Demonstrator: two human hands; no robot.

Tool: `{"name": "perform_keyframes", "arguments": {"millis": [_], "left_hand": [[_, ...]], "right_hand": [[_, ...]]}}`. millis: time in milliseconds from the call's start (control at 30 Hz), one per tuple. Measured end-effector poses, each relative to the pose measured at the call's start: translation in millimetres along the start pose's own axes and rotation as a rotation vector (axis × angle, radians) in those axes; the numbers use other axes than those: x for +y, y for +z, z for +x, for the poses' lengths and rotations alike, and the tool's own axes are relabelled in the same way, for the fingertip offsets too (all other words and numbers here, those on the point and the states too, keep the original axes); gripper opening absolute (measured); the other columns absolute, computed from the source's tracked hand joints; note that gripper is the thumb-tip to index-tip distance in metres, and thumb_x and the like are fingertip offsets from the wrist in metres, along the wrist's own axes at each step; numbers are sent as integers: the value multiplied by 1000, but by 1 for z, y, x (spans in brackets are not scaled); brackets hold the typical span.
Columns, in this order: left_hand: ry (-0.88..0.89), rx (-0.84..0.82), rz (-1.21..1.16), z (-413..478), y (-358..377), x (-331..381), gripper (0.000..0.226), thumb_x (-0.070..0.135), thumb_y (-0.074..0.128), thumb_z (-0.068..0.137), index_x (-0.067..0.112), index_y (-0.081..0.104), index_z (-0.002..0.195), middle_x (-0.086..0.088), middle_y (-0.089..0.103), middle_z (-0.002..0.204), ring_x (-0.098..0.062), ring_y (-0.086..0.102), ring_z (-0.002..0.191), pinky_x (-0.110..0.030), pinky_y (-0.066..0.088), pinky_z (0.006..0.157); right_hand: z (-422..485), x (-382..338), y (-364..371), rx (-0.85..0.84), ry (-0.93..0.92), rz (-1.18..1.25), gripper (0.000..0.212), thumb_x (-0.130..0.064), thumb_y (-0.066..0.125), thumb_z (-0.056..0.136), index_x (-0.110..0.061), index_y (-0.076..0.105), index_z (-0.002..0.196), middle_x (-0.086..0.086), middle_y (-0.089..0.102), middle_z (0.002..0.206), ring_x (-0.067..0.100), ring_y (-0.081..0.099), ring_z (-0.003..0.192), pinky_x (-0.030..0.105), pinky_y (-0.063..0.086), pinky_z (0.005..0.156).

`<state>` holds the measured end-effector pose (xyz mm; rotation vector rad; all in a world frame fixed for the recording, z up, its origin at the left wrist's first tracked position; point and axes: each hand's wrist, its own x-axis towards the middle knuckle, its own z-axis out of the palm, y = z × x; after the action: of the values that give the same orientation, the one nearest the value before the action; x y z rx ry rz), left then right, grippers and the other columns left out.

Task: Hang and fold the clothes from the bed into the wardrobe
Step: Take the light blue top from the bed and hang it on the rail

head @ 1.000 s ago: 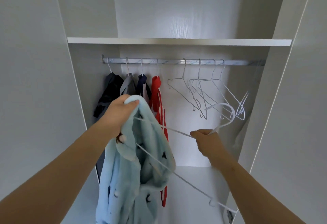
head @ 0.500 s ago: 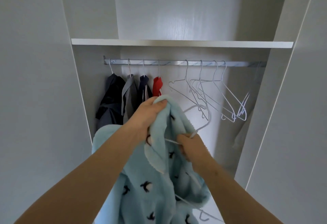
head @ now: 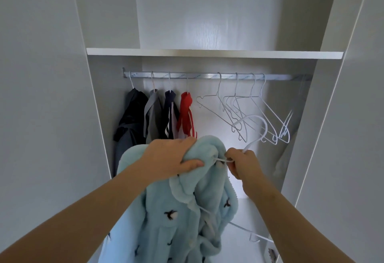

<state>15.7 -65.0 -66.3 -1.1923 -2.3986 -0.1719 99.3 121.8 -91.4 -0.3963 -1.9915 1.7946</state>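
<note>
A fluffy light-blue garment [head: 174, 221] with small dark bird prints hangs in front of the open wardrobe. My left hand [head: 172, 158] grips its collar at the top. My right hand [head: 241, 163] holds the neck of a white wire hanger [head: 256, 129], whose hook curves up to the right. One hanger arm is tucked into the garment; the other arm pokes out low at the right. The metal rail [head: 207, 75] runs above both hands.
On the rail's left hang a black, a grey, a navy and a red garment [head: 186, 115]. Several bare white hangers [head: 239, 113] hang at its right. A white shelf [head: 214, 53] sits above the rail. Wardrobe side panels stand left and right.
My right hand with the hanger moved left to the garment's collar and pushed one arm into it. My left hand carried the garment to the right and slightly lower.
</note>
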Motion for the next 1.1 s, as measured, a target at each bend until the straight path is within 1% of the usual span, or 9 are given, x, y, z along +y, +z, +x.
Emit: {"name": "perform_keyframes", "arguments": {"millis": [200, 333, 433, 567, 700, 800, 900, 1000, 1100], "left_hand": [[-184, 81, -120, -2, 7, -1, 48, 71, 42, 78, 33, 50, 105, 14, 51, 70, -8, 46, 68, -23, 30, 60], [-405, 228, -358, 1, -2, -7, 35, 64, 54, 76, 31, 50, 87, 14, 54, 68, -13, 55, 70, -27, 38, 61], [-547, 374, -514, 5, -12, -13, 34, 57, 59, 77, 25, 57, 88, 9, 60, 74, -16, 58, 74, -34, 49, 68], [-558, 490, -718, 8, -26, -16, 23, 49, 64, 78, 28, 57, 80, 12, 61, 76, -7, 58, 73, -30, 50, 65], [-527, 503, -1108, 6, -37, -12, 6, 35, 67, 81, 30, 63, 82, 11, 68, 76, -4, 64, 72, -20, 51, 59], [-524, 504, -1335, 1, -42, -14, 3, 28, 62, 86, 28, 64, 84, 16, 71, 71, 1, 66, 66, -15, 51, 52], [-477, 495, -1408, 1, -48, -13, 6, 27, 60, 86, 24, 64, 86, 14, 71, 71, -1, 67, 65, -15, 51, 52], [-428, 455, -1457, 3, -53, -8, 20, 37, 61, 74, 24, 65, 89, 11, 73, 75, -3, 68, 68, -17, 52, 53], [-391, 424, -1494, 3, -55, -5, 18, 36, 58, 77, 25, 66, 88, 10, 73, 76, -4, 69, 69, -17, 52, 53]], "right_hand": [[1, -10, 9, 148, -173, -113, 27, -11, 55, 83, 1, 56, 59, -10, 50, 39, 9, 39, 46, 25, 34, 53], [-9, -20, 14, 364, -475, -76, 17, -5, 59, 84, -19, 58, 75, -12, 60, 78, 11, 51, 83, 23, 41, 76], [-16, -14, 16, 466, -550, -125, 20, 0, 59, 82, -16, 57, 71, -8, 58, 74, 12, 49, 80, 21, 39, 74], [-11, 0, 14, 182, -234, -220, 13, -10, 58, 86, -7, 58, 73, 2, 58, 68, 8, 44, 59, 12, 37, 54], [-8, 21, 12, 34, 97, -222, 12, -21, 61, 86, -12, 56, 91, 3, 58, 88, 11, 50, 74, 19, 41, 64], [-5, 33, 10, -80, 313, -116, 50, -33, 67, 83, -17, 43, 125, 4, 50, 119, 20, 48, 102, 33, 42, 84], [-3, 43, 11, -187, 454, -4, 76, -39, 70, 80, -21, 27, 140, 1, 47, 115, 23, 50, 105, 35, 45, 81], [-2, 52, 16, -251, 563, 71, 78, -37, 72, 79, -20, 26, 141, 3, 55, 106, 21, 61, 88, 28, 52, 60], [-4, 56, 23, -298, 626, 33, 53, -29, 72, 80, -11, 42, 120, 7, 60, 89, 14, 51, 58, 21, 43, 45]]}}
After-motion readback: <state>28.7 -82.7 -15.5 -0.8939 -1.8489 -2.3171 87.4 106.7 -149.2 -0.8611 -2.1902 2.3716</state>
